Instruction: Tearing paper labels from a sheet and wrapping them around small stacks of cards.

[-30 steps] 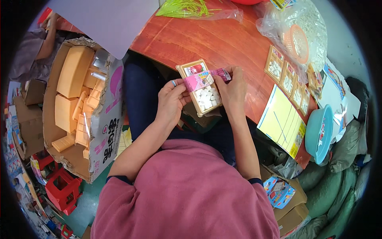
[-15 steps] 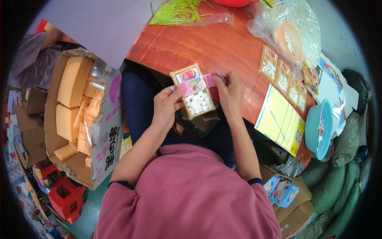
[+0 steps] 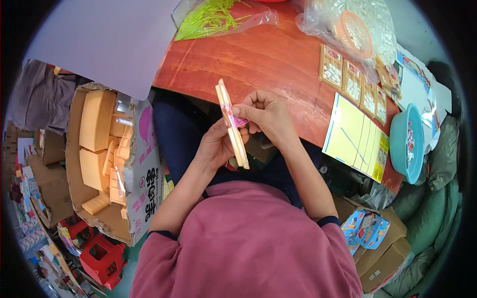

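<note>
A flat wooden tray box (image 3: pixel 231 124) stands on edge between both hands, over my lap at the near edge of the red-brown table (image 3: pixel 258 59). My left hand (image 3: pixel 214 147) cups it from behind and below. My right hand (image 3: pixel 266 115) pinches a pink label (image 3: pixel 238 120) against its side. Both forearms wear rolled-up maroon sleeves.
Several filled wooden trays (image 3: pixel 354 85) lie in a row on the table's right, beside yellow sheets (image 3: pixel 355 136) and a teal bowl (image 3: pixel 408 143). A bag of white pieces (image 3: pixel 355 30) and a bag of green sticks (image 3: pixel 213 17) lie at the far edge. An open carton of tan blocks (image 3: pixel 107 154) stands at my left.
The wooden tray has been turned from face-up to standing on its edge. Both hands moved slightly toward my body with it, and the pink label is now pressed at its side.
</note>
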### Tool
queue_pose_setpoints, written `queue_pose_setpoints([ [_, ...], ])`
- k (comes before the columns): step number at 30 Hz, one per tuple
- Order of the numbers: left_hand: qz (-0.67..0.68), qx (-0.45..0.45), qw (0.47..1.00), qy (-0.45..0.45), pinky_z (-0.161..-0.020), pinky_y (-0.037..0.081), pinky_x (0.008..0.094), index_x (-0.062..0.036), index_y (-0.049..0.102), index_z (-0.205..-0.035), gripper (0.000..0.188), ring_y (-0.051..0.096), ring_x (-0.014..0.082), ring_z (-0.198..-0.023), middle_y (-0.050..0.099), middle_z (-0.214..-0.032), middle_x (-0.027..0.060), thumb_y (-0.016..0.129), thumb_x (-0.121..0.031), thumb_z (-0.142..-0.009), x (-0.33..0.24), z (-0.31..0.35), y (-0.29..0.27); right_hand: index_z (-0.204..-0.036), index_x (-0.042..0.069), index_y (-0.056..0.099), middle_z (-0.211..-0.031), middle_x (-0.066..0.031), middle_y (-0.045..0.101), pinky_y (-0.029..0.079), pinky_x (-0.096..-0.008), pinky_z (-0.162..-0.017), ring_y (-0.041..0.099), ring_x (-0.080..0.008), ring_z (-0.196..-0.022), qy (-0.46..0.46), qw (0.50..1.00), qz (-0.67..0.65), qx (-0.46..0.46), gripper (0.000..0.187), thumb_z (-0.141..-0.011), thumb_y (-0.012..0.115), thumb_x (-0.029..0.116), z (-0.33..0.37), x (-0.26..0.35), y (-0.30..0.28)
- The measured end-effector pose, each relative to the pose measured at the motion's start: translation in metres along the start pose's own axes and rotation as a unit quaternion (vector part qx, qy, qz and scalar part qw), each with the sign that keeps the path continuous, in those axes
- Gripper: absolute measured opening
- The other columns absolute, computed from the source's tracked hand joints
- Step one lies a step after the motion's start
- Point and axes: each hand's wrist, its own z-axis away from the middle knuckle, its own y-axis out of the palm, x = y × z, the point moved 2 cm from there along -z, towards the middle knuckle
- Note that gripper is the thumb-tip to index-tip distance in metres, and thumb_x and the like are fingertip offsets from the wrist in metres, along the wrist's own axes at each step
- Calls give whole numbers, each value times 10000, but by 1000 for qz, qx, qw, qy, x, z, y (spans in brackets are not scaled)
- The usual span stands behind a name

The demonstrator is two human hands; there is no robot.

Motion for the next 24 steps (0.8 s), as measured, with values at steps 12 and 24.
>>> queue_pose_setpoints([
  [12,73,-17,996,-54,-717,579,395,-60,469,-1250,363,669,291,-815,639,-963,190,455,-249,-941,0,5,2,-863,36,530,-645,1,566,386,-199,-484,510,-63,-551,-38,987,156,-17,332,-751,755,253,0,-11,-13],
  [24,-400,-64,914,4,-856,494,322,-6,312,-1378,535,521,207,-1128,496,-1277,164,545,-138,-915,34,-77,81,-1010,7,615,-844,-59,658,493,-271,-665,616,-113,-746,-86,986,7,-145,294,-822,661,228,34,-2,-136],
])
